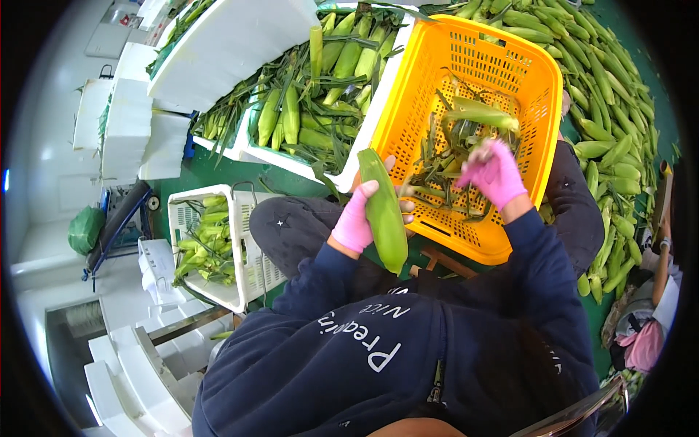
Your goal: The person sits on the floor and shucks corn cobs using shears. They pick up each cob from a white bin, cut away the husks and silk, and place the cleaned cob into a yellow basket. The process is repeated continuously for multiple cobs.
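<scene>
My left hand [354, 217], in a pink glove that leaves the fingertips bare, grips a green ear of corn in its husk [384, 218]. The ear stands nearly upright in the view, its wide end towards my lap. Over the yellow plastic basket [469, 244] is my right hand [496, 170], gloved the same way. Its fingers are curled and blurred, so whether they pinch anything is unclear. Inside the basket lie torn husk leaves and trimmings [437, 175], with a paler piece of corn [483, 113] on top, just beyond my right hand.
White foam boxes [363, 150] full of husked-in corn [292, 112] stand beyond my left knee. A white crate [240, 273] with more ears is at the left. A large corn pile [611, 114] covers the green floor at the right. Another person's arm [661, 267] shows at the right rim.
</scene>
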`<state>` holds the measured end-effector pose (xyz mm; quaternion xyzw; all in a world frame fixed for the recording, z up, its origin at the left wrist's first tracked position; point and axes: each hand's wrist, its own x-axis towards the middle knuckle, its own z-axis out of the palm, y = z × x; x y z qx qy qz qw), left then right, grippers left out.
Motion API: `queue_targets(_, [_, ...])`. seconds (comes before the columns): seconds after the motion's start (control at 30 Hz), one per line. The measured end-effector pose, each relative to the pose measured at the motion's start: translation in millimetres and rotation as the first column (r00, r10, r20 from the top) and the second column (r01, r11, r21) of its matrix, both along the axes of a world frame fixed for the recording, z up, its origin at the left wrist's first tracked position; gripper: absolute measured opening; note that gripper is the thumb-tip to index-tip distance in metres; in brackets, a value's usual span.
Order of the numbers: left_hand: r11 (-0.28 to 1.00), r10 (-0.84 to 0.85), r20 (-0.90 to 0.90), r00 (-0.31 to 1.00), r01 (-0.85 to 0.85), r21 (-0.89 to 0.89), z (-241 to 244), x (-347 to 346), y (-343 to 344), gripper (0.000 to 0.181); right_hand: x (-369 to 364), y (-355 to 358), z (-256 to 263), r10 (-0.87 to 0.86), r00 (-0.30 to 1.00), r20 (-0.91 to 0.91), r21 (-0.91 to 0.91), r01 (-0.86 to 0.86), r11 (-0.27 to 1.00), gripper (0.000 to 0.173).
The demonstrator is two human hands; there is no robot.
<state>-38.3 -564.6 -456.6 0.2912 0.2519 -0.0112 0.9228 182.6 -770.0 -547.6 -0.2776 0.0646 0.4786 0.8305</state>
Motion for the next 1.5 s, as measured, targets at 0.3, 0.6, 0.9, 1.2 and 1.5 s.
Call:
queue_targets(0.3, [0.989,0.088,0.044,0.995,-0.092,0.116,3.8,93.7,-52.8,0.069,-108.2,-33.0,80.8,0.290,0.841,0.457,-0.347,-0.132,0.929,0.064])
queue_targets(0.6, [-0.006,0.413,0.213,0.886,-0.231,0.973,-60.3,221.9,154.9,0.028,18.8,-255.8,110.8,-0.476,0.800,0.365,-0.256,0.578,0.775,0.047])
queue_targets(0.9, [-0.267,0.527,-0.704,0.475,0.880,0.394,-118.0,213.1,261.1,0.067,133.7,-452.1,3.4,-0.955,0.298,-0.004,-0.365,0.888,0.278,0.059])
queue_targets(1.2, [0.302,0.088,-0.420,0.903,0.377,0.875,21.3,126.4,202.2,0.060,77.1,-191.6,112.2,-0.371,0.909,0.191,0.230,0.326,0.917,0.054])
queue_targets(1.5, [0.993,-0.050,0.035,0.998,0.046,0.108,-9.0,170.6,91.6,0.046,-52.4,-19.1,108.3,0.054,0.974,0.220,-0.067,-0.040,0.997,0.060])
